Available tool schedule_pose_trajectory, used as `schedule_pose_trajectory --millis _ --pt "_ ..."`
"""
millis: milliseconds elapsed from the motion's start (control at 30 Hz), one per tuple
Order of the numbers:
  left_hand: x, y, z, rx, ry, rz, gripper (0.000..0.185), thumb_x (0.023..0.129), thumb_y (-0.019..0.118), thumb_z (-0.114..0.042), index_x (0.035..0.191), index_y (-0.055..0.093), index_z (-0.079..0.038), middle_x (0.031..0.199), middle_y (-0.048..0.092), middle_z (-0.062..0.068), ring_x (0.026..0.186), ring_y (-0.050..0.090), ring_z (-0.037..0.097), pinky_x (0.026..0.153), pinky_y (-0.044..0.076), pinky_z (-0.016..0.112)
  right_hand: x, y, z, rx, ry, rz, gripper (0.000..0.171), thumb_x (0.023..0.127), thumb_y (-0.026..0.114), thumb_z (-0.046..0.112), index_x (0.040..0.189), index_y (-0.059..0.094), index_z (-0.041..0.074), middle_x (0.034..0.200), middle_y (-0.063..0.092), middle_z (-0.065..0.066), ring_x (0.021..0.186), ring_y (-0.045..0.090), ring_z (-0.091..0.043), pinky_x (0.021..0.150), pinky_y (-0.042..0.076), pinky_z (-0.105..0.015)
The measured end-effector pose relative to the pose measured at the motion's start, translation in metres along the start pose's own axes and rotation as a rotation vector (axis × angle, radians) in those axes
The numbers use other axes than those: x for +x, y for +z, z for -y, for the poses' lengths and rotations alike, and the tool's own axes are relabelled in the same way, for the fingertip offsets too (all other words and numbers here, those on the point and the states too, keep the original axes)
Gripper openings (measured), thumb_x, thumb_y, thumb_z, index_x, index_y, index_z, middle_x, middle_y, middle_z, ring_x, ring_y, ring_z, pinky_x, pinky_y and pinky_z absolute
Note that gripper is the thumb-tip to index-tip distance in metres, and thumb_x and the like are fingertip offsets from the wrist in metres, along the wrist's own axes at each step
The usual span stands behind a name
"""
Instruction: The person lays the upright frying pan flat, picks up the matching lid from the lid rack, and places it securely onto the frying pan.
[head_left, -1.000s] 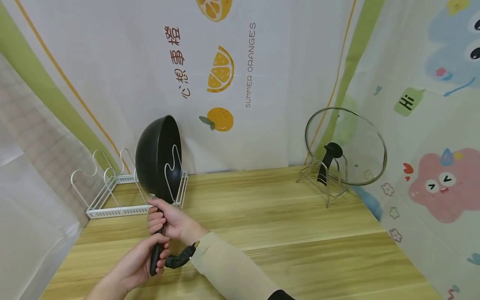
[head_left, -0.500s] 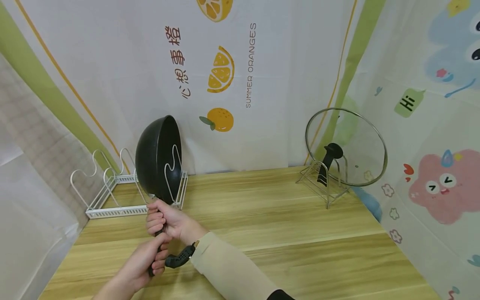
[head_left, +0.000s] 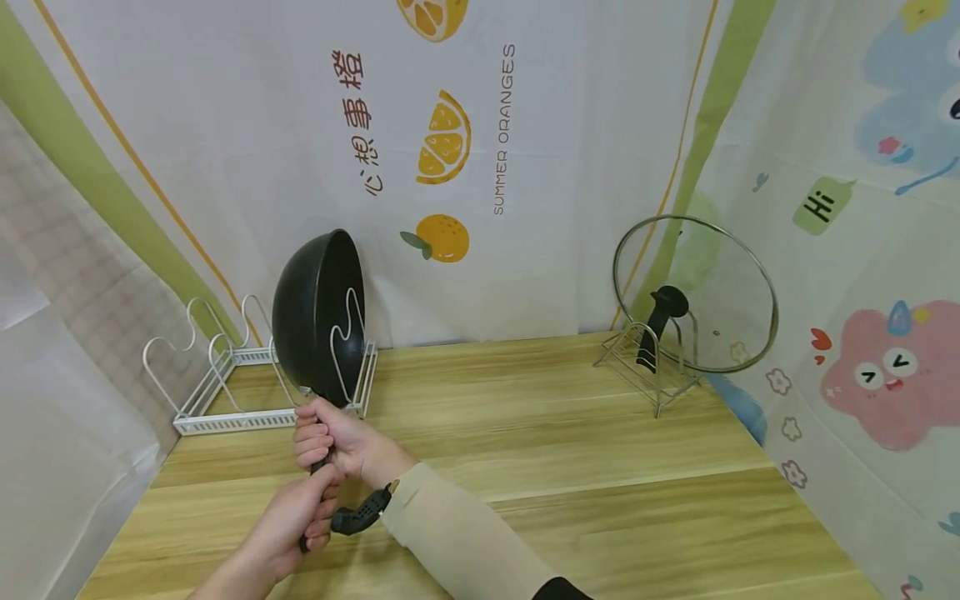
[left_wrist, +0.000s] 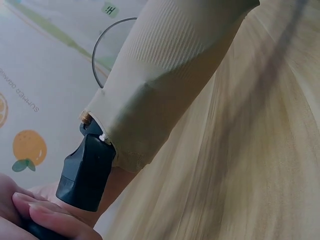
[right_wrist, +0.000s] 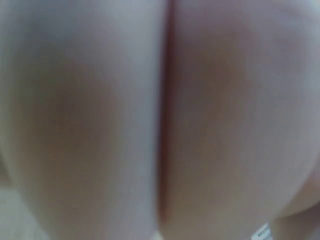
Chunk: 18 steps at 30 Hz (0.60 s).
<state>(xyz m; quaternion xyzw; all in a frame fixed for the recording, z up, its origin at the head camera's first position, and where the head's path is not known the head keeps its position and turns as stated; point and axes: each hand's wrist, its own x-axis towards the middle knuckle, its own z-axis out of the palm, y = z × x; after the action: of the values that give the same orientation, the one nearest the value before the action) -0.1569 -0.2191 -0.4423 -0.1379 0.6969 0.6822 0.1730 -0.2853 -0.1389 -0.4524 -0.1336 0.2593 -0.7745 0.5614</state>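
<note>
Head view: the right hand [head_left: 347, 442] grips the handle [head_left: 303, 544] close to the black wok [head_left: 300, 308], which stands on edge in a white rack [head_left: 235, 423] just beyond; the left hand [head_left: 288, 523] clasps it lower down. Left wrist view: curled fingers [left_wrist: 55, 220] beside the right sleeve [left_wrist: 165, 85]. Right wrist view: blurred skin, grip unclear.

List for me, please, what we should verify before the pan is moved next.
1. Left hand gripping the handle: ok.
2. Right hand gripping it nearer the pan: ok.
3. Pan standing on edge in the rack: ok.
4. Way out to the right: likely not ok; a wire crosses its open side.
5. Weight off the rack: cannot tell.
6. Lid apart from the pan: ok.
</note>
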Motion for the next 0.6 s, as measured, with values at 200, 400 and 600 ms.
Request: schedule_pose_trajectory --millis 200,400,600 --pt "0.0005 0.0031 0.0018 -0.002 0.009 -0.068 0.042 0.106 0.051 -0.022 0.067 0.036 -0.024 0.056 0.031 -0.012 0.043 0.027 0.001 0.042 0.028 0.017 0.0003 0.0022 -0.0004 -0.005 -0.008 -0.017 0.056 0.115 0.032 0.027 0.059 0.03 0.025 0.049 0.036 0.017 0.038 0.039 0.003 0.05 0.012 -0.01" --pt "-0.0015 0.0069 0.0036 0.013 0.026 -0.115 0.044 0.107 0.051 -0.021 0.065 0.037 -0.023 0.055 0.031 -0.011 0.043 0.026 0.002 0.041 0.028 0.017 -0.0004 0.0009 -0.0012 -0.015 -0.006 -0.01 0.056 0.115 0.031 0.027 0.059 0.031 0.024 0.048 0.037 0.017 0.037 0.04 0.003 0.049 0.014 -0.011" --pt "-0.0027 0.0095 0.0019 0.008 0.044 -0.133 0.043 0.106 0.05 -0.021 0.064 0.038 -0.022 0.055 0.031 -0.012 0.043 0.026 0.002 0.04 0.027 0.017 0.0 0.0007 -0.0002 -0.016 -0.008 0.006 0.057 0.115 0.03 0.027 0.058 0.032 0.024 0.048 0.037 0.016 0.038 0.04 0.003 0.048 0.015 -0.011"
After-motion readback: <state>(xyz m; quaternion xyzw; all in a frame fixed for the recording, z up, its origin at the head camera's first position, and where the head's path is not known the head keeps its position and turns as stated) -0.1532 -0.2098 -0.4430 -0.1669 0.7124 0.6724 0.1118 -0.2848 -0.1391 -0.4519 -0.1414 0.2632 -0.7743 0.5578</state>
